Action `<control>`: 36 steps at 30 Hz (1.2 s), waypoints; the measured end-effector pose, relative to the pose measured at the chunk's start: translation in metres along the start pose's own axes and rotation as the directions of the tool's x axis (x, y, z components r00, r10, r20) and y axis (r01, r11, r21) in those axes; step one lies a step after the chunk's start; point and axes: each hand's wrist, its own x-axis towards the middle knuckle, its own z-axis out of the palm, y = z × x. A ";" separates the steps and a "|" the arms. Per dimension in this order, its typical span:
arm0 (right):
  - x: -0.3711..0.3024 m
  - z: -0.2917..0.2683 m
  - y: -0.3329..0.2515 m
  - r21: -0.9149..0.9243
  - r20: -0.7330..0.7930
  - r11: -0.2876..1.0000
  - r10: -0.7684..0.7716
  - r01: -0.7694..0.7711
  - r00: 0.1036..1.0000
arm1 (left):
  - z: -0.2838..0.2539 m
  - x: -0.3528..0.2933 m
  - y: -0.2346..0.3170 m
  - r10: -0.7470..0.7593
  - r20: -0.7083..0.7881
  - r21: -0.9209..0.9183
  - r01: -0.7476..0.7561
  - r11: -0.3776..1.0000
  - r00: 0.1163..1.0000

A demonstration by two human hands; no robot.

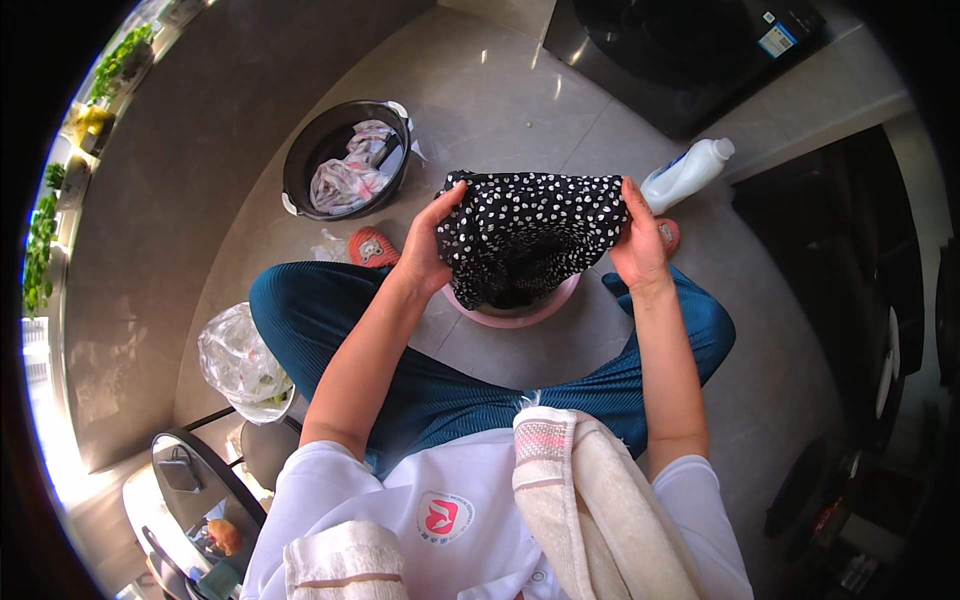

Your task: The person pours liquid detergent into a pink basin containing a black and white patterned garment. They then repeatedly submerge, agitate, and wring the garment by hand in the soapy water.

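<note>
Stretched between my two hands is a black garment with small white spots [540, 215]; its exact kind does not show. My left hand [432, 240] grips its left edge, thumb on top. My right hand [637, 240] holds the opposite edge, fingers partly hidden by the cloth. The fabric sags in the middle over a pink basin [520, 320], which shows only along its near rim. What lies inside the basin is hidden. Beyond my right hand a white bottle with a white cap [688, 175] is on the floor.
A black basin [295, 165] with wet-looking, light patterned cloth [350, 180] stands ahead on the left. A bin with a clear plastic bag [245, 360] is beside my left knee. A dark appliance [680, 60] stands far right. A beige towel [600, 490] hangs over my shoulders.
</note>
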 end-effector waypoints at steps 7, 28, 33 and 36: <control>0.063 -0.060 0.062 -0.281 -0.164 0.936 0.172 -0.213 0.971 | -0.063 0.060 -0.029 -0.187 -0.340 0.213 0.269 0.939 0.922; 0.165 -0.171 0.276 -0.882 -0.262 0.375 0.114 -0.286 0.958 | -0.251 0.178 -0.141 0.468 -0.252 0.967 0.207 0.146 0.847; 0.153 -0.154 0.295 -0.925 -0.379 -0.091 0.198 -0.368 0.904 | -0.249 0.189 -0.152 0.256 -0.522 0.836 0.547 -0.032 0.814; 0.159 -0.146 0.297 -0.933 -0.352 -0.132 0.136 -0.335 0.926 | -0.249 0.203 -0.150 0.268 -0.529 0.826 0.561 -0.056 0.806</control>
